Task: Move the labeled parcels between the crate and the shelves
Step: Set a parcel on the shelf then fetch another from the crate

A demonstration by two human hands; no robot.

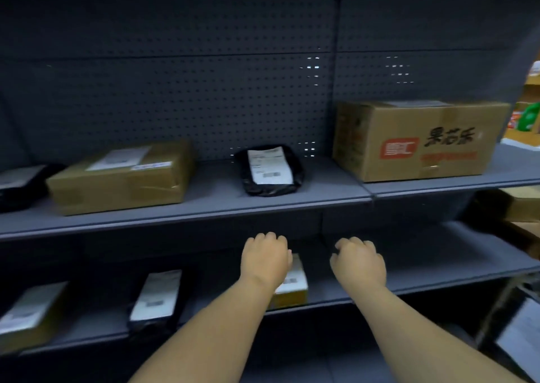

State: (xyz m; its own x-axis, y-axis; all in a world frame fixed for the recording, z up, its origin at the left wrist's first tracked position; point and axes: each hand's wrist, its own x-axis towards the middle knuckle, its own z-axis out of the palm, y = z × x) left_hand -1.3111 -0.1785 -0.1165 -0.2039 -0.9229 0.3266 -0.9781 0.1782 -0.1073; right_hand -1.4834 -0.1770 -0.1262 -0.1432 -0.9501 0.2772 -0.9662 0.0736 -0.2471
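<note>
Head view, dark grey shelving with pegboard back (175, 105).

Both arms reach forward, palms down, into the gap between the upper shelf (204, 207) and the lower shelf (438, 268). Left hand (264, 258): fingers curled under at the knuckles; hand sits over the far end of a small yellow-brown parcel (295, 289) with a white label, lying on the lower shelf. Cannot tell whether the fingers actually grip it, since the fingertips are hidden. Right hand (359, 261): fingers loosely curled, holding nothing visible, above bare shelf just right of that parcel.

Lower shelf, further left: black bagged parcel (155, 304) with white label, then a brown box (29, 318) with label at the frame edge.

Upper shelf, left to right: black parcel (20, 187) partly cut off, flat taped brown box (119, 178) with label, black poly-bag parcel (268, 169) with white label lying on top, then a large cardboard carton (418, 140) with red logo and dark printed characters. All well apart from the hands.

Frame is motion-blurred; label text unreadable.
</note>
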